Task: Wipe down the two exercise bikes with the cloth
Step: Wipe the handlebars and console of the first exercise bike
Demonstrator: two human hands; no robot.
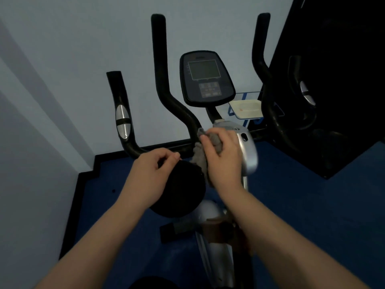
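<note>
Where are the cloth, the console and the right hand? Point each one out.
cloth (216,140), head view, on the bunched grey fabric under the fingers.
console (206,77), head view, on its screen panel.
right hand (224,157), head view, on the back of the hand.

I see a soft, matt grey cloth (210,140), crumpled. Handlebars (160,80): matt black foam-like covering, with 2 glossy metal-look grip plates (123,122). Column shroud (248,151): smooth, shiny silver plastic. Console (206,78): dark smooth plastic. Floor (291,195): matt blue.
</note>
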